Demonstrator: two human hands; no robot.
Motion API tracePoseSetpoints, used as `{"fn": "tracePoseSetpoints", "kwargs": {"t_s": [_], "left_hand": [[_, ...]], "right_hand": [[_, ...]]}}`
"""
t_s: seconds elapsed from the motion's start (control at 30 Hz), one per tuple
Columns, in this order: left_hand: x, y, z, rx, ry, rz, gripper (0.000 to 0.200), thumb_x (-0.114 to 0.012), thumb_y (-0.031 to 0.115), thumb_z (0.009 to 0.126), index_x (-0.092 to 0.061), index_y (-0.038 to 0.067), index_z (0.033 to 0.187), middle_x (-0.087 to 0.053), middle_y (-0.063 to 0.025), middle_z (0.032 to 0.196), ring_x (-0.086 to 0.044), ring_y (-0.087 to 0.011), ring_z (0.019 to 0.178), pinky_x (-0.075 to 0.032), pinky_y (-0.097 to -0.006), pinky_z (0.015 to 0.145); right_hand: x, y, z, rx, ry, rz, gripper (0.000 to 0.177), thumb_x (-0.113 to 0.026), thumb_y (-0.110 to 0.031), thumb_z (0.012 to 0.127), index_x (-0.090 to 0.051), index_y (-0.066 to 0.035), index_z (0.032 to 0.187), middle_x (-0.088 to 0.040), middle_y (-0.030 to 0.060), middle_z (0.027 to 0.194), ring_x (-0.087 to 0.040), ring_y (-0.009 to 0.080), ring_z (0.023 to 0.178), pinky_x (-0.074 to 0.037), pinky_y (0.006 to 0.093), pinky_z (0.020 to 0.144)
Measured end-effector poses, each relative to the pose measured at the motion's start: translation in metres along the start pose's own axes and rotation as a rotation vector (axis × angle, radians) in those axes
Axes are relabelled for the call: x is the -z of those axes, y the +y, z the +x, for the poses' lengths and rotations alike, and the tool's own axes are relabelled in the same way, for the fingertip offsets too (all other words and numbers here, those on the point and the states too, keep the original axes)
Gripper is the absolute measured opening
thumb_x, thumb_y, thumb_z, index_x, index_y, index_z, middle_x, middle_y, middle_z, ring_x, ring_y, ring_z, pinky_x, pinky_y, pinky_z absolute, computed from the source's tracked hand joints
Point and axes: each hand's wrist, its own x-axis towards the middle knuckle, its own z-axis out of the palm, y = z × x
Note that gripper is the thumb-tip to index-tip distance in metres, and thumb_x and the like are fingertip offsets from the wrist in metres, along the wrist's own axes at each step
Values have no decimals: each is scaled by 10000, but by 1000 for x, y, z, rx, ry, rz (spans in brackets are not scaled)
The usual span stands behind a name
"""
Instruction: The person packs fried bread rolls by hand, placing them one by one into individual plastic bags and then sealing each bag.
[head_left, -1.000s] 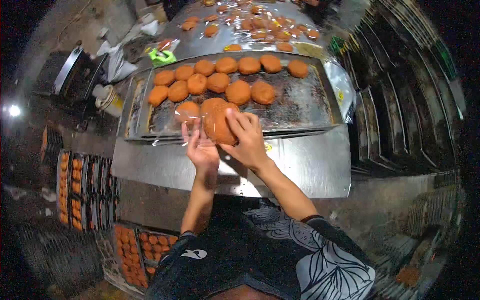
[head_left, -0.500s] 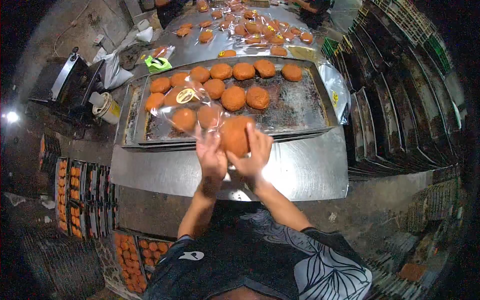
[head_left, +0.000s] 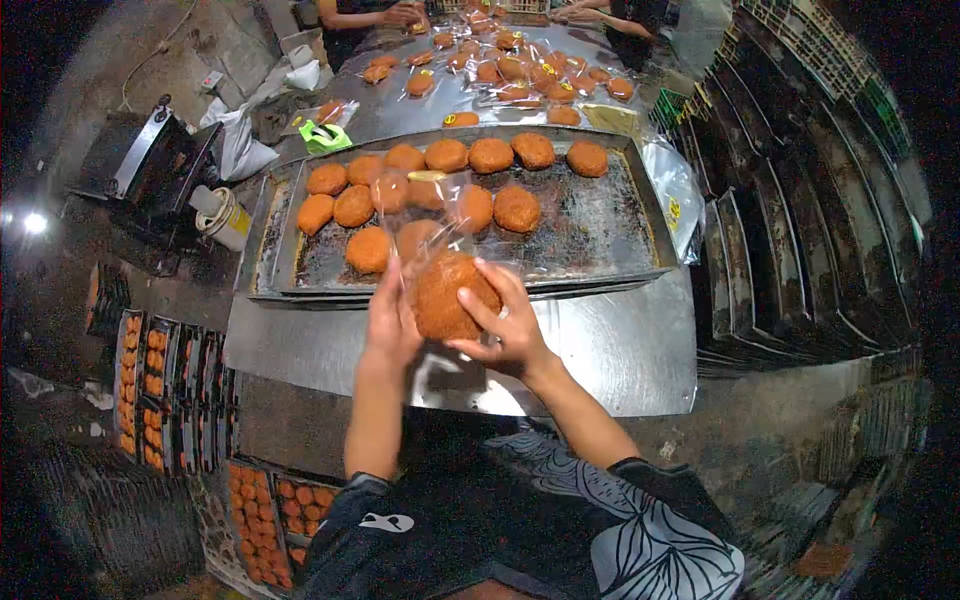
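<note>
A round brown bun [head_left: 450, 300] is held between my two hands, just in front of the baking tray's near edge. My right hand [head_left: 512, 325] wraps its right side, the thumb lying across the top. On the left, my left hand [head_left: 392, 318] presses against the bun's edge with the fingers pointing up. A clear plastic bag [head_left: 432, 195] with a yellow label stretches from the bun out over the tray. Behind it, several bare buns [head_left: 490, 155] rest on the dark baking tray [head_left: 610, 225], some showing through the film.
Bagged buns [head_left: 540, 75] are heaped at the table's far end, where other people's arms [head_left: 375, 18] reach in. A green tape dispenser [head_left: 325, 138] sits beyond the tray's left corner. Clear bags [head_left: 672, 190] lie at its right. Stacked trays [head_left: 790, 240] stand on the right; bun-filled trays [head_left: 255, 510] are lower left.
The bun and both hands have come slightly nearer to me and left. The bag has swung from the left to point away over the tray, and my left hand now flanks the bun.
</note>
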Motion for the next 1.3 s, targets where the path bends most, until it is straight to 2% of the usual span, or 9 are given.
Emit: {"fn": "tracePoseSetpoints", "kwargs": {"t_s": [0.1, 0.27, 0.37, 0.5, 0.53, 0.77, 0.9, 1.1, 1.3], "left_hand": [[9, 4, 5, 32, 96, 320, 374, -483, 189, 838, -420, -3, 1153, -479, -143, 1148, -487, -209, 1035, -393, -316, 878], [-26, -22, -2, -215, 211, 320, 424, -535, 39, 788, -381, -2, 1180, -470, -128, 1144, -466, -205, 1052, -376, -303, 903], [-15, -42, 4, -117, 155, 154, 499, -550, 5, 769, -337, 21, 1220, -428, -157, 1194, -453, -221, 1069, -373, -328, 915], [-10, -39, -3, -140, 62, -135, 390, -402, 225, 878, -336, 49, 1220, -417, -121, 1212, -396, -249, 1129, -339, -379, 947], [-9, -48, -1, -228, 103, 47, 399, -311, 304, 898, -354, 57, 1209, -415, -104, 1220, -378, -251, 1146, -322, -387, 958], [-21, -52, 3, -165, 212, -185, 380, -354, 292, 885, -411, 25, 1149, -481, -136, 1133, -482, -257, 1034, -366, -389, 913], [-15, -31, 3, 15, 116, -59, 353, -423, 257, 859, -428, 49, 1143, -482, -132, 1148, -475, -251, 1048, -374, -385, 908], [-45, -43, -8, -197, 95, 158, 436, -491, 100, 821, -348, -20, 1215, -484, -123, 1138, -472, -209, 1049, -379, -331, 905], [-68, -46, -24, -485, 140, 186, 447, -542, -13, 755, -381, -36, 1171, -492, -130, 1102, -475, -198, 1028, -373, -310, 901]], "right_hand": [[9, 0, 1, -3, -38, -23, 582, -747, -255, 560, -523, -92, 1071, -426, 186, 1187, -456, 362, 1014, -419, 425, 825], [13, -2, 5, -224, 169, -198, 638, -756, -178, 528, -499, 15, 1080, -479, 189, 1132, -477, 343, 980, -394, 403, 825], [13, -8, 11, -369, 145, -174, 643, -761, -195, 526, -513, 16, 1080, -501, 186, 1105, -497, 321, 944, -399, 380, 825], [14, -12, -15, -288, 24, 26, 644, -772, -184, 505, -528, 9, 1070, -524, 173, 1078, -518, 309, 895, -414, 365, 784], [14, -15, -14, -310, 37, -9, 629, -771, -180, 501, -536, 1, 1055, -526, 162, 1074, -514, 302, 896, -407, 363, 772], [2, -19, -1, -370, 253, -133, 650, -756, -189, 488, -524, -42, 1077, -501, 114, 1103, -476, 284, 888, -386, 368, 785], [31, -1, -4, -150, 39, 53, 634, -784, -193, 503, -533, -34, 1063, -511, 134, 1104, -496, 283, 932, -390, 378, 806], [50, 6, 0, -44, -60, 119, 633, -757, -213, 502, -531, -69, 1075, -481, 104, 1157, -482, 293, 947, -400, 376, 815], [32, -23, 5, -107, 258, -117, 591, -744, -146, 518, -532, -27, 1058, -491, 142, 1133, -482, 295, 935, -373, 383, 788]]}}
